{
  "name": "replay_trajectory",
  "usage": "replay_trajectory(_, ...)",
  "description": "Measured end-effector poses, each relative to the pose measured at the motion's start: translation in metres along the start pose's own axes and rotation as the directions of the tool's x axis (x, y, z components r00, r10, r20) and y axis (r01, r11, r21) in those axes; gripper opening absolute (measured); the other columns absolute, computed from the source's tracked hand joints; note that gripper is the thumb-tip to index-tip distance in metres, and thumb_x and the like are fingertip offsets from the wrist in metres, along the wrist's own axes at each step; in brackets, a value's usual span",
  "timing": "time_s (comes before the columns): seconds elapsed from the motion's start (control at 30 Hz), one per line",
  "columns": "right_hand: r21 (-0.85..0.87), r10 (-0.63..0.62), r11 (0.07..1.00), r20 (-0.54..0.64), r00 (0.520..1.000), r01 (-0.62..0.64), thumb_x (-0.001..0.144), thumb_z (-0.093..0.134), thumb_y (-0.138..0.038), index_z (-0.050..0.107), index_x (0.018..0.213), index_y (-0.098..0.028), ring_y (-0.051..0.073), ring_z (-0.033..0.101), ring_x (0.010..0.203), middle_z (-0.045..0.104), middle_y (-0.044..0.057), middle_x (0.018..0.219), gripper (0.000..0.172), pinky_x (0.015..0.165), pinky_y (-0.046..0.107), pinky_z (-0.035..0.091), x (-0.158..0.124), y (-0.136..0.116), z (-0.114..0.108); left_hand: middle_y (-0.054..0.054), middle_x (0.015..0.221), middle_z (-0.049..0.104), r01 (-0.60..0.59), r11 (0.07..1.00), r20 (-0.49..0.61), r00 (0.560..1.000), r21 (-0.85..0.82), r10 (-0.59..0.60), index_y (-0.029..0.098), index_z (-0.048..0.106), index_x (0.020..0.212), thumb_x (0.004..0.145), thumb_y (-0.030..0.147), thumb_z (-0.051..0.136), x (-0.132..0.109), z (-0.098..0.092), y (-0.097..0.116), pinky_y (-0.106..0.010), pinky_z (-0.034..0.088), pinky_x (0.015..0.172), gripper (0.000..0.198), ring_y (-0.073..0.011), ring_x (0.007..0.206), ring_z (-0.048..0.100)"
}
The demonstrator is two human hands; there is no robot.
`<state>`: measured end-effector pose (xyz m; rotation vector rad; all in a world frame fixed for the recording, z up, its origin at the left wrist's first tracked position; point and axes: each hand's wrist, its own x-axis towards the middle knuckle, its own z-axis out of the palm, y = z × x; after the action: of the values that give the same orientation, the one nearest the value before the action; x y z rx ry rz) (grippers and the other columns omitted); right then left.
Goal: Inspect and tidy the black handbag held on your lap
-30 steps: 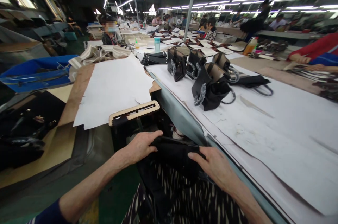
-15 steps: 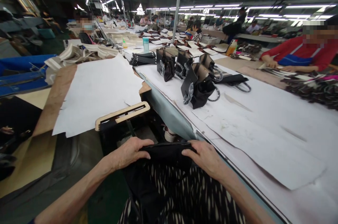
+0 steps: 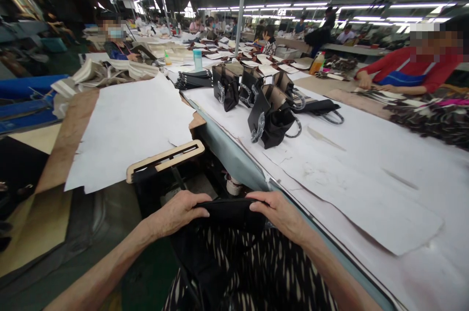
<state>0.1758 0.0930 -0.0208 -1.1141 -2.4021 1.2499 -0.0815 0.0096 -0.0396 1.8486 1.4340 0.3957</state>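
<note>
Brings right hand point(image 3: 284, 216) closer to left hand point(image 3: 178, 212) than a second ago, pinching black fabric point(image 3: 230, 211) with both; seemingly straightens its edge, calling next for even tension.

Head view, close above hands point(image 3: 178, 212) point(image 3: 281, 213), facing forward, down

Four upright black bags point(image 3: 271, 127), one turquoise bottle point(image 3: 198, 60) (one black piece point(image 3: 227, 214), two foreground hands point(image 3: 178, 214))
</note>
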Motion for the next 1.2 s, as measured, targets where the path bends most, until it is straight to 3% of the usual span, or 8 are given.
replay_trajectory(0.27,-0.158,-0.065,0.986,-0.064,0.996,0.054,0.084,0.044,-0.034,0.062,0.107,-0.026,0.020,0.059,0.085,0.068,0.001,0.096,0.030,0.079,0.031,0.043,0.005,0.005,0.006,0.003,0.073,0.059,-0.013,0.999,0.001,1.000,0.045,0.013,0.021,0.059,0.095,0.088,0.037,0.042,0.001,-0.002,0.004,-0.018,0.036,0.061,0.024,-0.0128,0.067,0.052)
replay_trajectory(0.5,-0.214,-0.114,0.972,-0.078,0.990,0.096,0.086,0.042,-0.033,0.063,0.099,-0.025,0.019,0.061,0.079,0.069,0.001,0.088,0.027,0.075,0.029,0.045,0.007,0.007,0.008,0.001,0.071,0.058,-0.020,0.998,-0.010,1.000,0.068,0.020,0.020,0.061,0.094,0.089,0.038,0.038,0.003,-0.003,0.009,-0.018,0.036,0.060,0.029,-0.0127,0.064,0.051)
replay_trajectory(0.67,-0.206,-0.075,0.977,-0.070,0.995,0.059,0.085,0.042,-0.035,0.063,0.097,-0.024,0.019,0.060,0.081,0.068,0.001,0.090,0.027,0.075,0.030,0.044,0.008,0.008,0.008,0.002,0.065,0.054,-0.030,0.998,-0.017,0.999,0.051,0.031,0.019,0.060,0.085,0.086,0.038,0.045,0.004,-0.005,0.010,-0.017,0.034,0.055,0.024,-0.0118,0.062,0.050)
replay_trajectory(0.77,-0.160,-0.042,0.987,-0.059,0.997,0.032,0.083,0.045,-0.037,0.064,0.096,-0.024,0.019,0.060,0.081,0.068,0.000,0.089,0.026,0.076,0.030,0.043,0.010,0.010,0.007,0.003,0.064,0.054,-0.033,0.999,-0.021,0.999,0.036,0.034,0.019,0.061,0.085,0.084,0.039,0.049,0.004,-0.006,0.008,-0.017,0.033,0.055,0.023,-0.0116,0.061,0.050)
replay_trajectory(0.97,0.081,0.028,0.996,0.107,0.994,-0.037,0.081,0.044,-0.037,0.065,0.095,-0.021,0.020,0.059,0.081,0.068,-0.001,0.088,0.029,0.075,0.030,0.044,0.016,0.007,-0.001,0.001,0.065,0.055,-0.029,0.999,-0.041,0.999,0.025,0.030,0.018,0.062,0.088,0.086,0.043,0.042,0.004,-0.008,0.005,-0.018,0.034,0.055,0.032,-0.0126,0.061,0.050)
replay_trajectory(1.2,0.355,0.086,0.919,0.242,0.966,-0.171,0.077,0.051,-0.038,0.064,0.102,-0.018,0.018,0.059,0.075,0.068,0.001,0.083,0.035,0.069,0.028,0.044,0.024,0.017,-0.008,0.001,0.071,0.058,-0.037,0.999,-0.019,0.999,-0.014,0.036,0.017,0.062,0.088,0.089,0.043,0.036,0.012,-0.011,0.001,-0.020,0.034,0.059,0.037,-0.0125,0.064,0.050)
